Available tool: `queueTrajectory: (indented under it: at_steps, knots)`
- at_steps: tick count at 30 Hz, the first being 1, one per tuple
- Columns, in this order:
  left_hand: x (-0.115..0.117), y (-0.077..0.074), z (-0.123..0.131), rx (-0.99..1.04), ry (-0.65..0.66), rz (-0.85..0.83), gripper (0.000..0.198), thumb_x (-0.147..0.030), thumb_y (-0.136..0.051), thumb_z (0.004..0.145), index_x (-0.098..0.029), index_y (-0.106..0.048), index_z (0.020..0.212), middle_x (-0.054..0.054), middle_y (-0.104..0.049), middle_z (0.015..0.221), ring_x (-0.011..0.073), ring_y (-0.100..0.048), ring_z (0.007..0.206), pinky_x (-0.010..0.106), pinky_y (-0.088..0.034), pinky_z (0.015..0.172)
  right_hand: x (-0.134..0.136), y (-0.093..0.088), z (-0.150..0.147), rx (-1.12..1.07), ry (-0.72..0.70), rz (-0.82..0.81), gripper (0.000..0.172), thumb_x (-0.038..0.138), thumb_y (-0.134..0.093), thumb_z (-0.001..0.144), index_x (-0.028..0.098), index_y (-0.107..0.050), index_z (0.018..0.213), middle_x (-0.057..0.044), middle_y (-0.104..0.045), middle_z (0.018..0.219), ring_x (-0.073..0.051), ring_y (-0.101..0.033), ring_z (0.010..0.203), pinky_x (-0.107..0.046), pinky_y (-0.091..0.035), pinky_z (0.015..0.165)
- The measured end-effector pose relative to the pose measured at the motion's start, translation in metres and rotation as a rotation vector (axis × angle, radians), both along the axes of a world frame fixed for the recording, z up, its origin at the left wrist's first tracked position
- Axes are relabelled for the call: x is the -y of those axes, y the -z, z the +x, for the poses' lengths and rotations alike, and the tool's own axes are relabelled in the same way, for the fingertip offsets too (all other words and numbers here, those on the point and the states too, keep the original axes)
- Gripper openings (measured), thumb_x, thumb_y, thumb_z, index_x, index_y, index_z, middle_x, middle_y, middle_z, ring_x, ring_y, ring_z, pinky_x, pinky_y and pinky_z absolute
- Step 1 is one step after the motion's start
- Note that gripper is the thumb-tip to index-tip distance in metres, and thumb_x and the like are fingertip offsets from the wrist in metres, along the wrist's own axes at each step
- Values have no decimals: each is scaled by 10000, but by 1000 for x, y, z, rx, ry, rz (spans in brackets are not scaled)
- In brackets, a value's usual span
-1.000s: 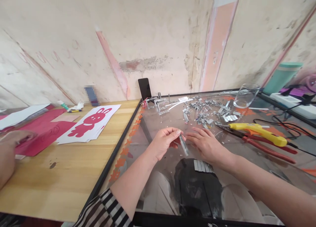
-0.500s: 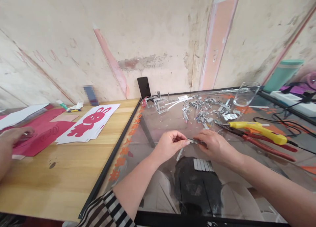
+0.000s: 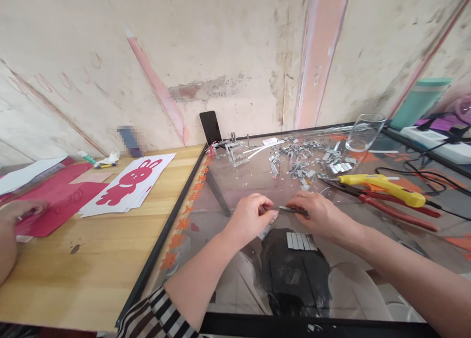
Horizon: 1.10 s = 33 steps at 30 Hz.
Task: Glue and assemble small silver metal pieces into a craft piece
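Observation:
My left hand (image 3: 250, 218) and my right hand (image 3: 316, 213) meet over a glass-topped table (image 3: 221, 191) and together pinch a thin silvery strip (image 3: 285, 209) that lies level between the fingertips. Both hands have their fingers closed on it. Just below them a short row of several small silvery rectangles (image 3: 300, 241) lies flat on the glass. My left sleeve is striped black and white.
A yellow glue gun (image 3: 382, 187) and red-handled pliers (image 3: 397, 213) lie to the right. A pile of silvery bits (image 3: 305, 161), a tipped glass (image 3: 364, 132) and a dark phone (image 3: 211, 127) sit farther back. Another person's hand (image 3: 11, 225) rests on red paper (image 3: 55, 198) beside a rabbit cut-out (image 3: 127, 183).
The strip hung tilted from my left fingers a second ago; now it is level, held at both ends. The hands closed in on each other.

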<state>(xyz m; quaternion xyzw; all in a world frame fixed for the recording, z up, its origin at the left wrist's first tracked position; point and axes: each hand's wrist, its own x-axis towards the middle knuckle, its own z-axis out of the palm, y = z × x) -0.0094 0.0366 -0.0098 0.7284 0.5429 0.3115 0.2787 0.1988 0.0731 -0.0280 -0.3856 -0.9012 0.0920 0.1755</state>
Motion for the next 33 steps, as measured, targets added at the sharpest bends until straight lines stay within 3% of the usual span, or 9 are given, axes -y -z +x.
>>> queueTrajectory:
  at_steps: [7,17,28,33]
  knots:
    - [5,-6,-5,-200,10,-116,170,-310,-687,677,-177,-675,782,16,-654,662,153,-561,564,245,-372,530,2,-2,0,-15,-12,3,253,91,-501,758,204,-673,906,-36,-667,812,-174,-609,755,-282,-419,691]
    - [14,-7,7,-394,-28,-2,32,-187,-610,686,-205,-617,712,35,-649,772,197,-586,709,284,-390,612,1,-3,-2,-49,3,2,188,123,-508,757,209,-669,801,-20,-667,740,-158,-601,669,-271,-408,640]
    - [11,4,11,-288,-63,-18,184,-169,-601,688,-215,-629,864,0,-614,652,179,-555,623,276,-352,584,1,-6,-1,-124,39,-23,155,136,-531,755,212,-661,793,-13,-671,731,-156,-606,666,-254,-418,604]
    - [10,6,12,-223,-55,-58,167,-269,-653,702,-195,-661,851,0,-615,630,172,-552,604,263,-354,557,3,-6,-2,-105,30,-8,168,131,-523,750,212,-666,784,-10,-666,709,-149,-596,634,-252,-399,587]
